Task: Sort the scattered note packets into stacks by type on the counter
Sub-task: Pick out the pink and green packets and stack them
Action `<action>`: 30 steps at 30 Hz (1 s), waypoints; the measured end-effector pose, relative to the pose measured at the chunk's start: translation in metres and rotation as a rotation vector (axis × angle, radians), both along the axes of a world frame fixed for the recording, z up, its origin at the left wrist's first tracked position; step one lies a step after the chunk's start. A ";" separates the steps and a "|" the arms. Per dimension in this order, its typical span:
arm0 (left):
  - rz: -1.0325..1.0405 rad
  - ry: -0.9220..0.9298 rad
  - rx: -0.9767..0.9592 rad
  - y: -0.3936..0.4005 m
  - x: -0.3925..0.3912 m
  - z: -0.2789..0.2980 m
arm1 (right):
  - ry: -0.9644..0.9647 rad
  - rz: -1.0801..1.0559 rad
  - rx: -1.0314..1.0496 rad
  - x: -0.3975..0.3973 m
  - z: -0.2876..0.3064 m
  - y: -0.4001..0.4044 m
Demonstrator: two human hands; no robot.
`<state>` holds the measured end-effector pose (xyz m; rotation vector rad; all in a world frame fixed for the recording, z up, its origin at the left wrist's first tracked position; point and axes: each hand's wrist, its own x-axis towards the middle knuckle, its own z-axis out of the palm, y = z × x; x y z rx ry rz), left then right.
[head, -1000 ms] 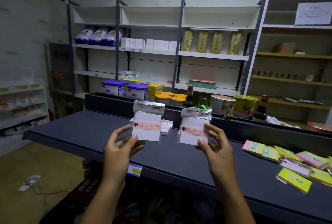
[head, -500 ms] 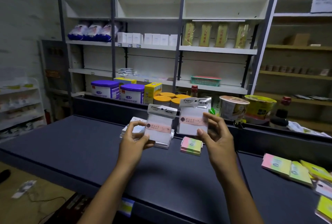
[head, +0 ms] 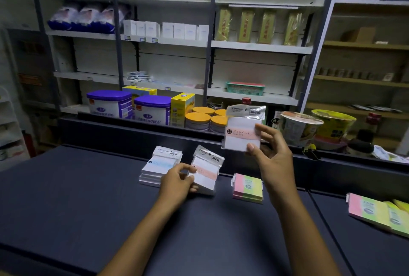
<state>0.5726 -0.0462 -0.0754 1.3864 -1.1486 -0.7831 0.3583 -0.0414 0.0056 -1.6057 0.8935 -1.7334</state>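
My left hand (head: 177, 181) pinches a white note packet with a pink band (head: 207, 174), tilted low over the dark counter (head: 77, 198), over white packets whose bands I cannot see. Just left of it stands a stack of white packets with a blue band (head: 158, 165). My right hand (head: 271, 156) holds a second pink-band packet (head: 242, 131) upright in the air, above and right of the first. A small stack of pink-and-green note packets (head: 247, 187) lies on the counter under my right hand.
More pink, green and yellow packets (head: 376, 211) lie scattered at the counter's right end. Behind the counter's raised back edge (head: 132, 129) stand purple-lidded tubs (head: 152, 110), yellow-lidded jars (head: 198, 121), noodle cups (head: 298, 127) and shelves of goods.
My left hand has lowered its pink-band packet from in front of me to the counter, beside the blue-band stack. The right hand keeps its packet raised. The view has moved closer and down.
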 end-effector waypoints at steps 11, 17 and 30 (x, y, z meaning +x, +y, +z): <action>0.038 -0.278 -0.037 -0.012 0.003 -0.015 | 0.024 -0.030 0.035 0.026 -0.014 -0.025; 0.064 -0.513 -0.072 -0.010 0.002 -0.013 | 0.048 -0.057 0.061 0.023 -0.019 -0.027; 0.135 -0.843 -0.067 0.002 0.006 -0.012 | 0.073 -0.029 0.143 0.024 -0.035 -0.028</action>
